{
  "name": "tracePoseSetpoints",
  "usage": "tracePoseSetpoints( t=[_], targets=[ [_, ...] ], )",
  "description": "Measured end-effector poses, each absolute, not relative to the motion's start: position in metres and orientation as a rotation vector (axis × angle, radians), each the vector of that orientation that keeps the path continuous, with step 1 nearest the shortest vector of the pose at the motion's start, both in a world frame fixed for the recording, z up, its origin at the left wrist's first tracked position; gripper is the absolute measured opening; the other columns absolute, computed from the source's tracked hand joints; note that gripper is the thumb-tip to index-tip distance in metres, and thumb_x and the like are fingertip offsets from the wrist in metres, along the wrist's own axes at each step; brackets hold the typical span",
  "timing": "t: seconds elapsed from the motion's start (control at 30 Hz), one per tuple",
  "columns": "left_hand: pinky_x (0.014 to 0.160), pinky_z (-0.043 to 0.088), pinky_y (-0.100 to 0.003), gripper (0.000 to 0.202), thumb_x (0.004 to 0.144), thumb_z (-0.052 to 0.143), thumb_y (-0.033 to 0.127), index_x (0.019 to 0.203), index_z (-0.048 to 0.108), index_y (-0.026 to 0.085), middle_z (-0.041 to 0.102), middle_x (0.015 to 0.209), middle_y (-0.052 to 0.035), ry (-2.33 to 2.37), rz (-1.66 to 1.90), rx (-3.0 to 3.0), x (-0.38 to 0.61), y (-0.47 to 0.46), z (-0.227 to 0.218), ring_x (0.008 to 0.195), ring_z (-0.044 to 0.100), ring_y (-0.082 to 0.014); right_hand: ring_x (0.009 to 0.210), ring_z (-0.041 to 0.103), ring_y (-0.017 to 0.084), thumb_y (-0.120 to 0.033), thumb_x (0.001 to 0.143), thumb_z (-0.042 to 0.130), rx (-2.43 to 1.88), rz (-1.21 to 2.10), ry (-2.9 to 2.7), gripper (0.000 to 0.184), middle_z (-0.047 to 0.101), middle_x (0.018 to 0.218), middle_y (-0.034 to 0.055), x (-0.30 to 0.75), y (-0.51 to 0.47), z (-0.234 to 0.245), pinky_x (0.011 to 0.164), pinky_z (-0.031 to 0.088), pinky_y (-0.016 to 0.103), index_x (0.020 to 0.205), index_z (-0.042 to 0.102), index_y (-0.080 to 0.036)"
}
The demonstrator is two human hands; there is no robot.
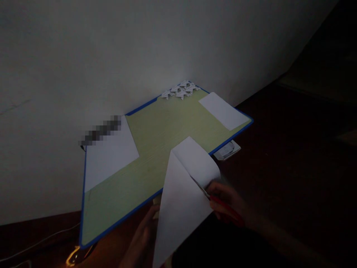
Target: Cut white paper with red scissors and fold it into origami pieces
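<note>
A folded white sheet of paper (181, 208) overlaps the near edge of the low table and hangs over it, its folded-over flap extending to the upper right. My right hand (227, 195) is closed around red-handled scissors (223, 208). The scissor blades lie along the fold line between the sheet's two parts. At the paper's left edge is my left hand (142, 230), gripping the sheet from the side. Some of its fingers are hidden behind the paper.
The green tabletop (161, 130) has a blue rim and stands against a grey wall. Several folded paper shapes (181, 90) sit at the back corner. White paper lies at the left (111, 156) and right (224, 111). A white cable (41, 242) runs along the floor.
</note>
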State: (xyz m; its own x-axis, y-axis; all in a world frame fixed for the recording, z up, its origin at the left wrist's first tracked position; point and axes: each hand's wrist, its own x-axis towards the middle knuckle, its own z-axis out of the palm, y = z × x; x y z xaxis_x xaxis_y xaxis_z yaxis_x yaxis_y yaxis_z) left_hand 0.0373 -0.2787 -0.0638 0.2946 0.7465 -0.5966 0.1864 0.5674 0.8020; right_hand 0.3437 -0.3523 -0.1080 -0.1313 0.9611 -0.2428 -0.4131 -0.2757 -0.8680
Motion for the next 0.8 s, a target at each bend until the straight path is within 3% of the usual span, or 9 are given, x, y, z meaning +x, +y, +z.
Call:
tracePoseSetpoints(
  t=[0.17, 0.27, 0.4, 0.57, 0.8],
  targets=[
    [0.119, 0.037, -0.055, 0.069, 0.065, 0.083, 0.071, 0.114, 0.08, 0.022, 0.068, 0.14, -0.0137, 1.292, 0.476, 1.037, 0.052, -0.263, -0.062, 0.141, 0.049, -0.0446, 0.054, 0.051, 0.004, -0.048, 0.088, 0.078, -1.019, 1.675, -0.9, 0.036, 0.059, 0.074, -0.005, 0.356, -0.352, -0.102, 0.05, 0.039, 0.016, 0.094, 0.059, -0.018],
    [0.106, 0.049, -0.052, 0.072, 0.06, 0.088, 0.066, 0.111, 0.081, 0.017, 0.074, 0.126, -0.0164, 1.249, 0.378, 1.029, 0.072, -0.249, -0.054, 0.127, 0.061, -0.0443, 0.054, 0.051, 0.004, -0.046, 0.085, 0.081, -1.005, 1.717, -0.926, 0.037, 0.059, 0.072, -0.0052, 0.36, -0.351, -0.101, 0.05, 0.038, 0.016, 0.095, 0.06, -0.017],
    [0.085, 0.057, -0.04, 0.062, 0.067, 0.088, 0.06, 0.105, 0.081, 0.012, 0.08, 0.107, -0.0163, 1.196, 0.329, 1.033, 0.101, -0.239, -0.044, 0.098, 0.073, -0.0353, 0.055, 0.053, 0.005, -0.042, 0.085, 0.082, -0.987, 1.77, -0.934, 0.033, 0.06, 0.069, -0.005, 0.362, -0.351, -0.103, 0.052, 0.04, 0.016, 0.093, 0.062, -0.017],
    [0.066, 0.056, -0.033, 0.053, 0.072, 0.084, 0.06, 0.091, 0.08, 0.011, 0.08, 0.09, -0.0153, 1.322, 0.312, 1.141, 0.118, -0.246, -0.042, 0.077, 0.073, -0.0294, 0.061, 0.057, 0.007, -0.042, 0.083, 0.084, -1.036, 1.724, -0.92, 0.033, 0.064, 0.076, -0.0023, 0.359, -0.35, -0.1, 0.057, 0.045, 0.018, 0.094, 0.065, -0.017],
    [0.059, 0.054, -0.031, 0.055, 0.072, 0.081, 0.063, 0.086, 0.079, 0.011, 0.08, 0.087, -0.0147, 1.437, 0.391, 1.205, 0.122, -0.26, -0.032, 0.07, 0.071, -0.0273, 0.059, 0.057, 0.007, -0.042, 0.082, 0.084, -1.1, 1.736, -0.926, 0.032, 0.065, 0.074, -0.0026, 0.36, -0.35, -0.1, 0.055, 0.045, 0.018, 0.096, 0.069, -0.017]
  ],
)
